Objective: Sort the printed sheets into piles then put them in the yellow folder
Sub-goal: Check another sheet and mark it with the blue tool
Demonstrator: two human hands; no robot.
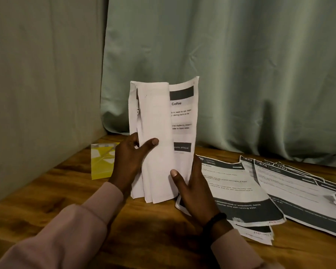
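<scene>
Right now I'm mid-sort: my left hand [128, 162] and right hand [194, 188] both grip a stack of sheets [159, 140] held upright on the worktop [66, 191], thumbs curled over the front. Sorted piles [260, 187] lie fanned to the right; the yellow folder [102, 162] sits behind my left hand. Next, I judge, I must peel off the front sheet, read its heading and lay it on the matching pile.
</scene>
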